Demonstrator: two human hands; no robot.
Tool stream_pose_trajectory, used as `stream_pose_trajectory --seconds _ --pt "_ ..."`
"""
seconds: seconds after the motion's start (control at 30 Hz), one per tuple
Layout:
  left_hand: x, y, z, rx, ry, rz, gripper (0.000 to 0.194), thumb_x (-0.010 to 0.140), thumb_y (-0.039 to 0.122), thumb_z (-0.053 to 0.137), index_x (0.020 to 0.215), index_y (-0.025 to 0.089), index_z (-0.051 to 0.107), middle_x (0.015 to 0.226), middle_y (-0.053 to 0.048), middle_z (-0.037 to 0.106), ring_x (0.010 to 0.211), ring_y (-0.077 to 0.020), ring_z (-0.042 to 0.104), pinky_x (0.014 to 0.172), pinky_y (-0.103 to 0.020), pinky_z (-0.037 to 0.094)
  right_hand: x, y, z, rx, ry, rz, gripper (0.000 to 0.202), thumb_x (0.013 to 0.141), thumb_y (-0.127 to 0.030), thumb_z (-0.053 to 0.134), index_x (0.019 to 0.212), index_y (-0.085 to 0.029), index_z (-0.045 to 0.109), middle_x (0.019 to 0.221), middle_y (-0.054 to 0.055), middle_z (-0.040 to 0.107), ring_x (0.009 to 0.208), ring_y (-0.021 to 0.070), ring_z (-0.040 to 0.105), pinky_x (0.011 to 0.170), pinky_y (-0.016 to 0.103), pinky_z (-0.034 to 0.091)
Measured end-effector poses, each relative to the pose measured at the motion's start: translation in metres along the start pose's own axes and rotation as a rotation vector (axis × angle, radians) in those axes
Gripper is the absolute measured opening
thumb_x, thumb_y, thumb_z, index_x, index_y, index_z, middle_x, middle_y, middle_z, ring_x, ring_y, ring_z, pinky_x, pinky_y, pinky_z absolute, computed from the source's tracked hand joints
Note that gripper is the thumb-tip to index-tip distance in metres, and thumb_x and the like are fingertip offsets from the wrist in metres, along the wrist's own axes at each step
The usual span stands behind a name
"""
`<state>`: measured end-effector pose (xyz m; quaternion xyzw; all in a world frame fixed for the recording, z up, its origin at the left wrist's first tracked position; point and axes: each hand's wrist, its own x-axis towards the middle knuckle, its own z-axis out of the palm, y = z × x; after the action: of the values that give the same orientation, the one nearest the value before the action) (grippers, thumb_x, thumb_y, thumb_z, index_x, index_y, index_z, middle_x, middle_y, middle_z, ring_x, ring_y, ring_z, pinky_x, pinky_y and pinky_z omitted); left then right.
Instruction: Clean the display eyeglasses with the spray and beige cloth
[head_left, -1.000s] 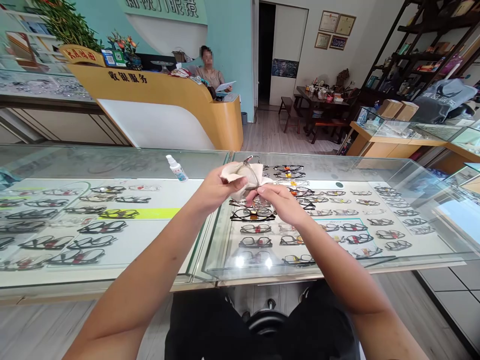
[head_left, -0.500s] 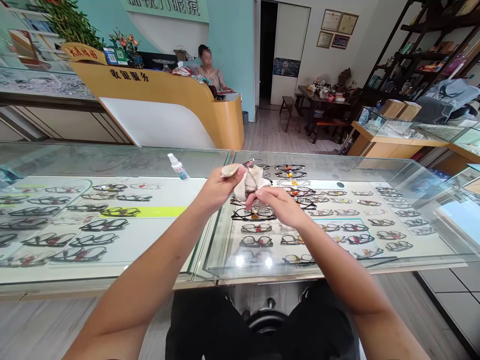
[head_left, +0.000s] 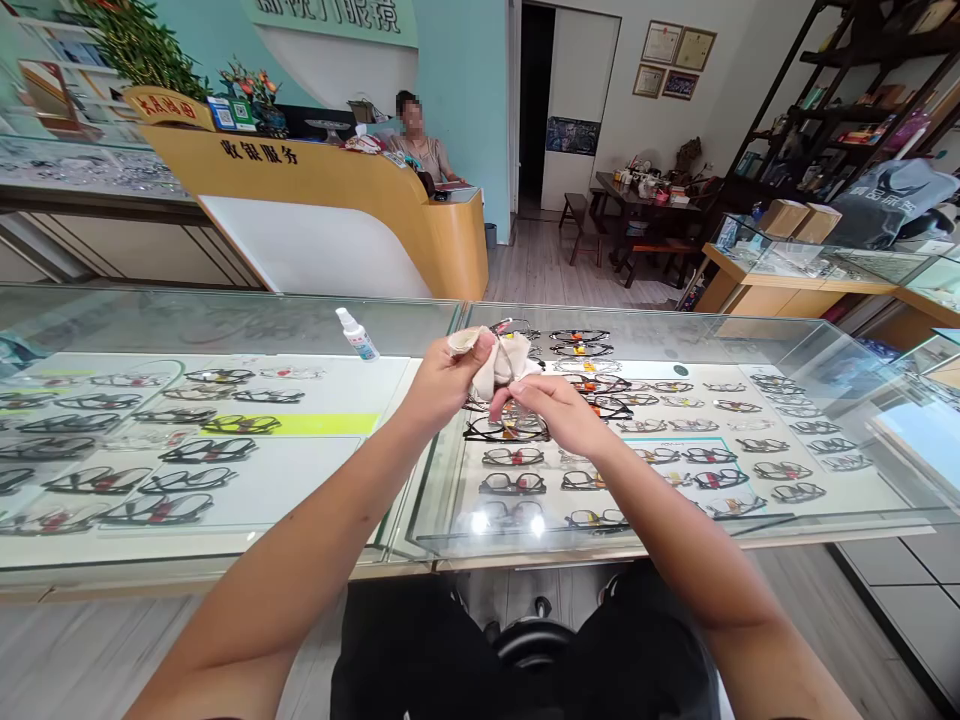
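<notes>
Above the glass display counter, my left hand (head_left: 444, 378) is closed on a cream cloth (head_left: 496, 368), thumb on top, with a folded part standing up behind the thumb. My right hand (head_left: 559, 408) pinches the lower right edge of the same cloth between thumb and fingers. A thin dark and reddish piece, like part of a pair of glasses (head_left: 500, 326), shows just above the cloth; whether it is held in the cloth I cannot tell. What lies inside the folds is hidden. A white spray bottle (head_left: 357, 335) with a blue label stands on the counter left of my hands.
Rows of eyeglasses (head_left: 512, 483) lie under the glass of the counter (head_left: 420, 480), on both sides of its joint. Beyond stands a yellow and white cashier desk (head_left: 315, 175) with a person (head_left: 424, 145) behind it. My legs and a black stool seat (head_left: 534, 640) are below.
The cloth has been folded over and bunched more between my hands, covering a darker patch that showed in its middle. Both hands have shifted only slightly; the bottle stays put.
</notes>
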<state>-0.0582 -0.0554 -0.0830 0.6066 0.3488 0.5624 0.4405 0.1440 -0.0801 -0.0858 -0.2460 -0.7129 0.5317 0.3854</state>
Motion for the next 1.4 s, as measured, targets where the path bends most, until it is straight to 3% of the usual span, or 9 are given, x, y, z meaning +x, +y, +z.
stream_pose_trajectory --seconds 0.13,0.27,0.5,0.77,0.9,1.03,1.17,1.27,1.4 --pt "0.004 0.002 -0.012 -0.036 -0.18 -0.069 0.052 0.087 0.066 0.088 0.087 0.017 0.07 0.075 -0.002 0.065 0.064 -0.0142 0.057 0.058 -0.026 0.044 -0.001 -0.006 -0.01 0.037 0.021 0.037 0.047 0.108 -0.053 0.057 0.089 -0.02 0.085 0.088 0.006 0.08 0.092 0.0223 0.064 0.09 0.035 0.047" --pt "0.0 0.004 -0.002 -0.129 -0.211 -0.122 0.054 0.073 0.052 0.103 0.097 0.018 0.068 0.07 -0.001 0.069 0.059 -0.0148 0.062 0.058 -0.026 0.049 0.0 -0.003 -0.011 0.052 0.045 0.051 0.049 0.104 -0.06 0.061 0.088 -0.02 0.086 0.085 0.005 0.08 0.086 0.0216 0.061 0.089 0.035 0.047" --pt "-0.003 0.013 0.023 -0.143 0.102 -0.041 0.06 0.083 0.07 0.09 0.074 0.017 0.063 0.06 0.001 0.061 0.053 -0.0101 0.054 0.051 -0.022 0.043 -0.001 -0.001 0.004 0.033 0.014 -0.002 0.05 0.107 -0.062 0.059 0.095 -0.023 0.089 0.089 0.004 0.079 0.084 0.02 0.058 0.086 0.033 0.045" --pt "0.04 0.073 0.04 -0.431 -0.235 -0.034 0.048 0.08 0.052 0.099 0.085 0.019 0.066 0.05 0.004 0.057 0.047 -0.0094 0.049 0.053 -0.021 0.045 0.026 -0.064 -0.031 0.036 0.113 -0.214 0.045 0.108 -0.057 0.061 0.093 -0.024 0.089 0.088 0.002 0.08 0.084 0.0194 0.061 0.092 0.034 0.047" --pt "0.052 0.088 0.042 -0.493 -0.162 0.043 0.037 0.092 0.049 0.09 0.084 0.018 0.07 0.055 0.002 0.059 0.05 -0.0116 0.054 0.054 -0.024 0.051 0.032 -0.099 -0.041 -0.084 0.076 -0.241 0.045 0.109 -0.054 0.06 0.093 -0.023 0.089 0.087 0.002 0.079 0.083 0.0187 0.061 0.086 0.033 0.048" --pt "0.056 0.086 0.028 -0.529 0.01 0.024 0.013 0.097 0.027 0.085 0.101 0.017 0.08 0.093 -0.006 0.079 0.082 -0.015 0.073 0.074 -0.025 0.063 0.032 -0.11 -0.048 -0.078 0.036 -0.203 0.044 0.111 -0.052 0.058 0.097 -0.023 0.088 0.09 0.003 0.08 0.076 0.0163 0.06 0.074 0.031 0.046" --pt "0.058 0.078 0.013 -0.478 0.091 -0.004 0.014 0.099 0.031 0.084 0.102 0.018 0.082 0.103 -0.007 0.08 0.091 -0.0152 0.073 0.08 -0.025 0.062 0.034 -0.106 -0.053 0.048 0.184 -0.221 0.041 0.109 -0.054 0.061 0.096 -0.024 0.086 0.098 0.003 0.083 0.066 0.013 0.053 0.06 0.029 0.038" --pt "0.056 0.077 0.013 -0.329 -0.031 -0.042 0.04 0.091 0.056 0.09 0.101 0.018 0.082 0.093 -0.006 0.077 0.082 -0.0162 0.068 0.073 -0.027 0.057 0.037 -0.102 -0.053 0.05 0.33 -0.321 0.039 0.109 -0.054 0.061 0.1 -0.026 0.087 0.103 0.003 0.082 0.075 0.015 0.061 0.069 0.031 0.048" --pt "0.053 0.086 0.023 -0.139 -0.2 -0.068 0.056 0.086 0.071 0.087 0.1 0.017 0.082 0.089 -0.006 0.074 0.079 -0.0147 0.063 0.069 -0.026 0.05 0.045 -0.093 -0.051 0.02 0.42 -0.431 0.038 0.107 -0.057 0.064 0.099 -0.028 0.088 0.114 0.004 0.079 0.118 0.0224 0.07 0.112 0.038 0.053"
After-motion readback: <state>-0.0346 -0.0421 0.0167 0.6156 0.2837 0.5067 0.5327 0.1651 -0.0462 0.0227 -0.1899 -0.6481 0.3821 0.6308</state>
